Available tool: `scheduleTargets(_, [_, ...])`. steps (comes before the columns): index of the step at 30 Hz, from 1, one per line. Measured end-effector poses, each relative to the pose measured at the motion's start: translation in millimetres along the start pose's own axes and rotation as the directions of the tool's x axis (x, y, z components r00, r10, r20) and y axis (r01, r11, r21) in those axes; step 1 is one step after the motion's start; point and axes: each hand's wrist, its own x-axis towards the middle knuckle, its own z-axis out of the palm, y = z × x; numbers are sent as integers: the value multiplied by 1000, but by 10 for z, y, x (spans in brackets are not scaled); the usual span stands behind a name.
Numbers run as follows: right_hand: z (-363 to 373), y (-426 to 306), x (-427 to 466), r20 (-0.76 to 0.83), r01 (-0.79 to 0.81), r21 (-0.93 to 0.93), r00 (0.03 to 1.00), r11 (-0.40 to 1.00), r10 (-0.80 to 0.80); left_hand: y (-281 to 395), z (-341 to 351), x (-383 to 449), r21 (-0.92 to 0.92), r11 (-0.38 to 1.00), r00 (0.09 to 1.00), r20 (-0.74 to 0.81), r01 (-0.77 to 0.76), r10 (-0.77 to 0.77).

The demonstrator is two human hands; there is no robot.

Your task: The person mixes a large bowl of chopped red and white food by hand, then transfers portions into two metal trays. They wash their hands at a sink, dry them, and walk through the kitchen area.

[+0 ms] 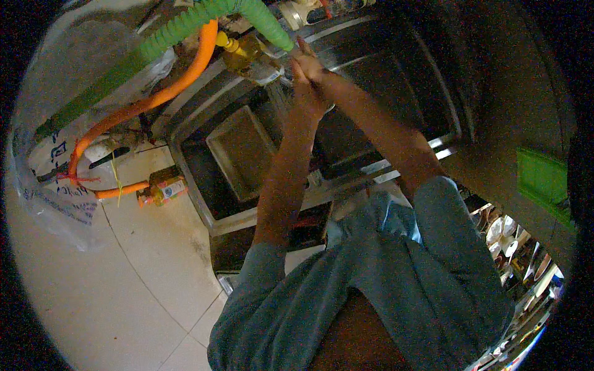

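My left hand (307, 95) and my right hand (310, 64) are pressed against each other over the far side of a metal double-basin sink (237, 223). The fingers overlap and blur, so whether anything is between them cannot be told. Just above them ends a green ribbed hose (267, 25), its tip at or very near my fingers. Left of my hands, at the sink's back edge, stands a bottle of yellow liquid (246, 53) with a yellow pump top. A rectangular, light-rimmed panel or tray (243, 155) shows in the left basin.
An orange hose (139, 107) curves across the left side. Beside the sink, a bottle with an orange cap (168, 189) lies on the tiled surface (153, 278). Clear plastic sheeting (60, 222) bearing writing sits far left. A green plastic basket (542, 183) and cluttered dishes (506, 241) are right.
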Motion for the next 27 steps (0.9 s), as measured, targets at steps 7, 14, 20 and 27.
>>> scheduleTargets(7, [-284,-471,-199,116,73,-171,992,982,-54,243,-268,-55,196,980,989,149,-43,14])
scheduleTargets(14, [-955,-515,-173,115,-159,-196,976,968,183,-365,-516,226,-109,981,982,-83,158,-168])
scheduleTargets(20, [-1111,-286,-243,118,101,13,988,995,-102,-136,-417,461,26,973,971,62,229,-230])
scheduleTargets(27, [-1298,-629,-197,107,384,-21,919,923,-379,-71,-1026,710,-60,973,952,230,221,-202])
